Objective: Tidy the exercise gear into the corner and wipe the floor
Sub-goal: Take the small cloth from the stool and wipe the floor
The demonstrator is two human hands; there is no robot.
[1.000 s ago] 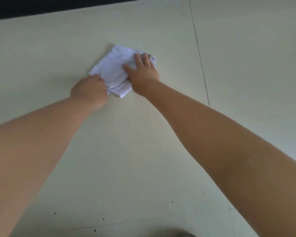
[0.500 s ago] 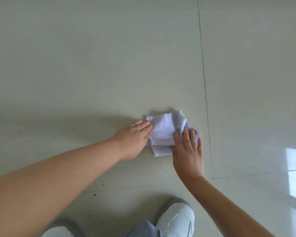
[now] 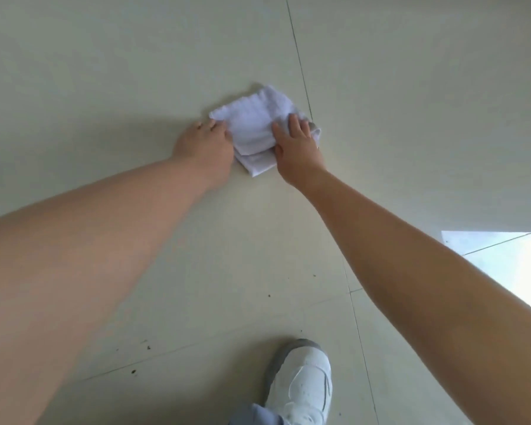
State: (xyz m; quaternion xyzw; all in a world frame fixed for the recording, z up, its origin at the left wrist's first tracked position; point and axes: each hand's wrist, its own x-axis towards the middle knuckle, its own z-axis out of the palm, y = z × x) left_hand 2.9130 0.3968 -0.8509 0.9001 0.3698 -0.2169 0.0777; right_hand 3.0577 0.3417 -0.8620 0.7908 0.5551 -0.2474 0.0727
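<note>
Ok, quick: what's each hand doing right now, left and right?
Left hand: open, fingers resting against the left edge of the white cloth.
Right hand: open, pressing flat on the cloth's right side.

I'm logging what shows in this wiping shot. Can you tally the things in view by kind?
White cloths: 1, the folded cloth on the floor tiles.
Hands: 2, the left hand and right hand, both on the cloth.
White shoes: 1, the shoe at the bottom edge.
Total: 4
</note>
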